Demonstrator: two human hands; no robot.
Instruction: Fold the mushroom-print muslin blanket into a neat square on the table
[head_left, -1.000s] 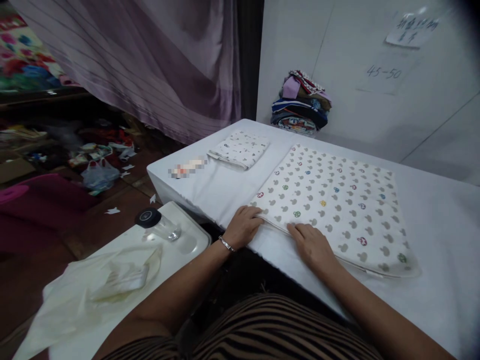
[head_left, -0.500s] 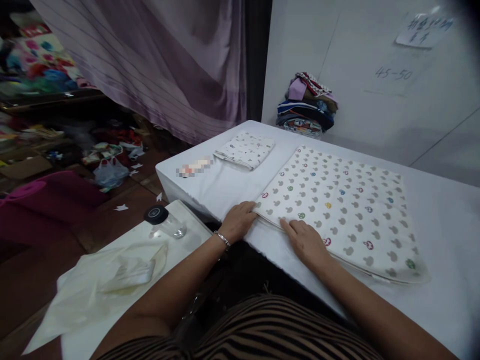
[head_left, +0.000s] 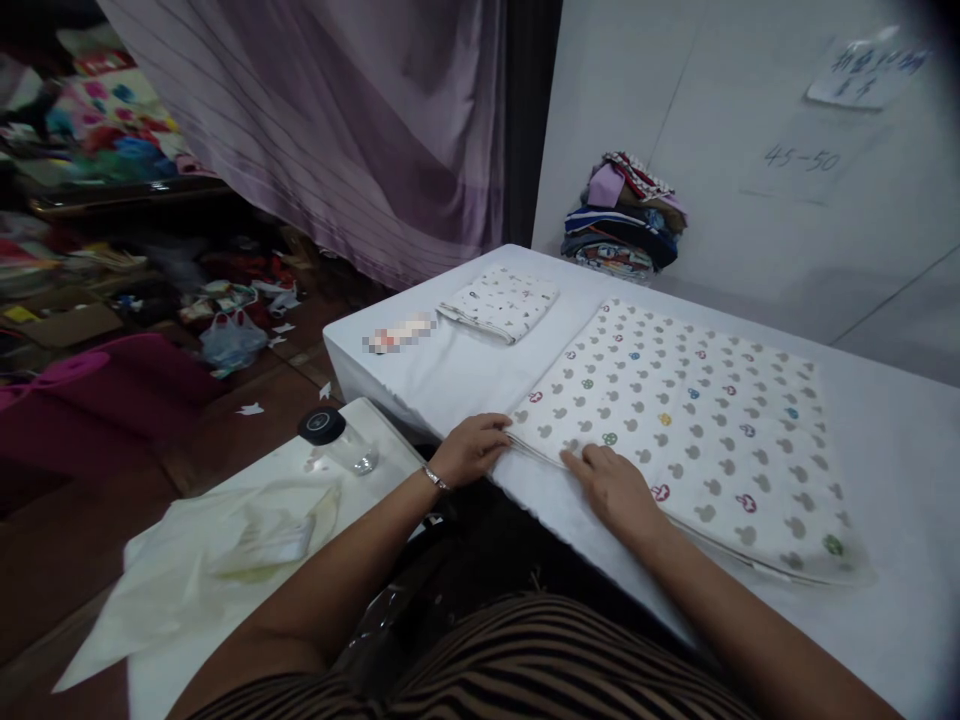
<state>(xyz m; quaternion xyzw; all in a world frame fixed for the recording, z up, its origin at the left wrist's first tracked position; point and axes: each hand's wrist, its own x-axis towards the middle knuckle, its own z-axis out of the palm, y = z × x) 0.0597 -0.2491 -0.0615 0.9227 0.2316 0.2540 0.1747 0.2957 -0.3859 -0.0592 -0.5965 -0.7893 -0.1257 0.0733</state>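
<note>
The mushroom-print cloth [head_left: 697,430] lies on the table [head_left: 457,380], ahead and right of your left hand [head_left: 472,448], which pinches its near-left corner; your right hand [head_left: 619,488], loosely curved, touches its near edge, grip unclear.

Cool, rather dim light spreads softly over the white tablecloth [head_left: 900,470], brightest beyond the left hand [head_left: 471,450] and right hand [head_left: 616,495]. Under the table edge nearest the hands it falls to near black; the floor [head_left: 259,390] far left of the left hand is murky, its clutter [head_left: 112,270] blurred. Beyond the right hand, faint shadow greys the wall [head_left: 727,255], and glare tops a smeared handwritten sign [head_left: 855,92]. The clear bottle [head_left: 351,450] left of the left hand glints. Wide-angle distortion stretches both forearms [head_left: 367,555]; the upper-right corner darkens.
</note>
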